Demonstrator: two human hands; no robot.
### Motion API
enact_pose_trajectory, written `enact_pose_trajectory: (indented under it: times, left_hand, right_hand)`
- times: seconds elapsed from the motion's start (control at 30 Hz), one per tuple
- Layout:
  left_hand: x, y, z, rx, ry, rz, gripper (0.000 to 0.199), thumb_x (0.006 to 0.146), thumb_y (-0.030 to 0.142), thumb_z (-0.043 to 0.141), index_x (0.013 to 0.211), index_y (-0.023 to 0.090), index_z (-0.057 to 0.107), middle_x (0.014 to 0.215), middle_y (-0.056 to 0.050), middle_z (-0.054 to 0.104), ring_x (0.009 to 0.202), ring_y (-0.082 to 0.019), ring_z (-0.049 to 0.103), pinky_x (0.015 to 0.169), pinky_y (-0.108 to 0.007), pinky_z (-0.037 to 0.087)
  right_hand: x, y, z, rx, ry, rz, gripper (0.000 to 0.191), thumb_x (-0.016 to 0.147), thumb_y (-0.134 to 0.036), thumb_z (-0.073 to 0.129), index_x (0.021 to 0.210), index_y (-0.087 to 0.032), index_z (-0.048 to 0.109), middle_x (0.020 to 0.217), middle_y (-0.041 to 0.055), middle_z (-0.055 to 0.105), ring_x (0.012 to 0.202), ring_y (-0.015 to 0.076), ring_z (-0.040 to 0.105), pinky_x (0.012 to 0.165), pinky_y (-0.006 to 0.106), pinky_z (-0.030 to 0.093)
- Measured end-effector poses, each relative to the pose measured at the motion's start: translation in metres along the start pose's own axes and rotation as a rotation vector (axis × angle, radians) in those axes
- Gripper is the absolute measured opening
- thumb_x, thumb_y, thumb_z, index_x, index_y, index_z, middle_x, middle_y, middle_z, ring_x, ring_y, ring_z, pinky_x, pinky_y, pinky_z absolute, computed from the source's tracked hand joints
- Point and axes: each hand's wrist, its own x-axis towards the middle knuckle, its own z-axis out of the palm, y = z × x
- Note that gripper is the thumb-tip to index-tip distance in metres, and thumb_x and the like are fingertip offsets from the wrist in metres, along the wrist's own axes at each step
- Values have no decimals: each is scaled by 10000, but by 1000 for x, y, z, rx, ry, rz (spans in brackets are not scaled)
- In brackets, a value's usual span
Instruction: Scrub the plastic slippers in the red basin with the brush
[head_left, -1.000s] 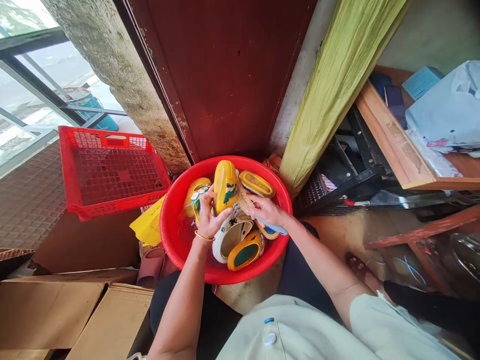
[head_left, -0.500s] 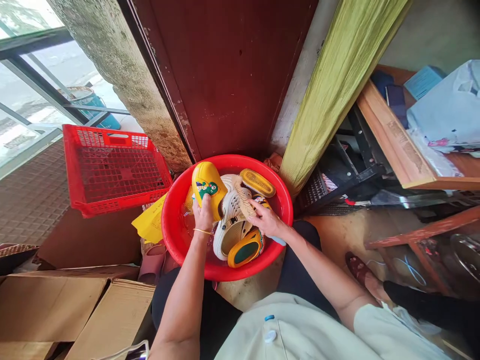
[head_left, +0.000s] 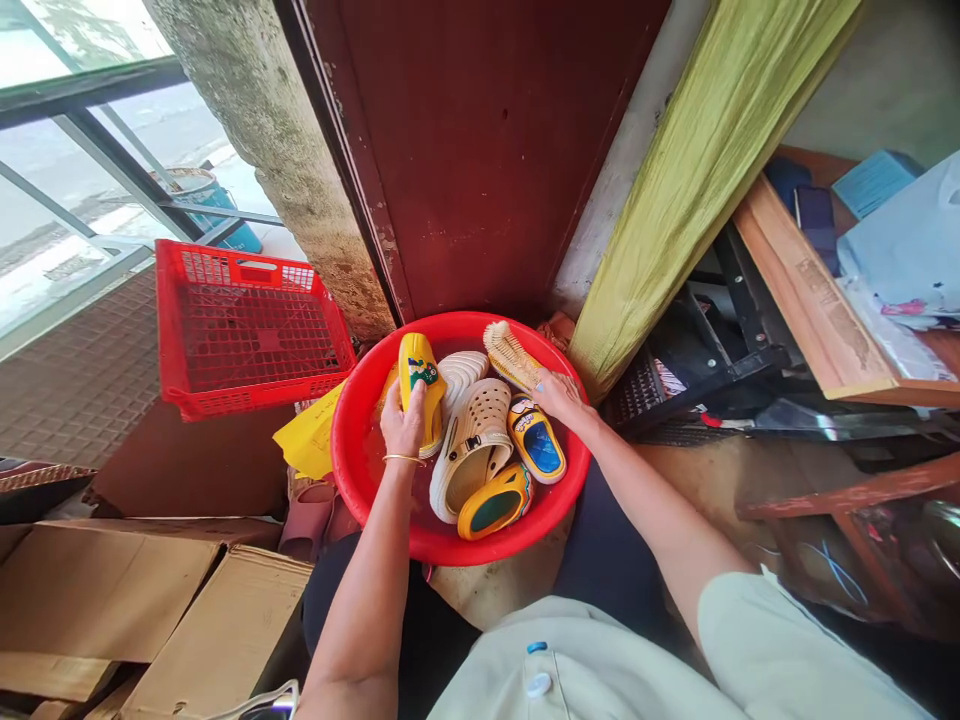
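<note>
Before a maroon door (head_left: 495, 170), the left hand (head_left: 403, 422) clasped a yellow slipper (head_left: 417, 360), the right hand (head_left: 560, 397) a scrubbing brush (head_left: 510, 350).

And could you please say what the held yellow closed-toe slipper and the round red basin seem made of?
The yellow slipper looks like smooth moulded foam or rubber, its upper lacking visible seams; the red basin is probably plastic, its smooth rim slightly shiny.
</note>
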Motion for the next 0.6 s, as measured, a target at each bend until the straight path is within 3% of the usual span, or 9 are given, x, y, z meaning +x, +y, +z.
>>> enact_pose_trajectory:
  times: [0.1,0.27,0.43,0.6]
  left_hand:
    - [7,-3,-9,215,-72,-45,547,888,633,594,1155,182,750,1037,-102,771,1077,-311,686,893,-362,531]
    - [11,-9,-11,443,-154,-140,609,935,630,534,1377,222,634,1185,-119,764,1107,-325,702,897,-388,525]
    - [6,-16,1,604,-268,-149,647,967,620,513,1469,211,524,1213,-175,750,1121,-372,714,873,-410,523]
    - [3,-20,11,649,-291,-147,630,994,604,476,1486,210,474,1305,-206,712,1178,-385,697,880,-418,519]
  right_hand:
    - [27,9,7,-39,-7,5,510,961,-226,580,1467,-162,565,1380,228,630,1286,367,613,1099,499,436]
    - [60,22,34,-81,-65,50,1048,814,-334,798,1670,-165,216,1569,311,415,1363,479,519,1090,629,410]
    - [75,40,62,-7,-14,-11,1036,770,-269,805,1653,-196,268,1514,301,461,1336,475,543,1071,629,411]
    - [77,57,60,70,-17,-5,1128,719,-385,858,1661,-218,260,1540,275,451,1385,473,501,1105,605,387]
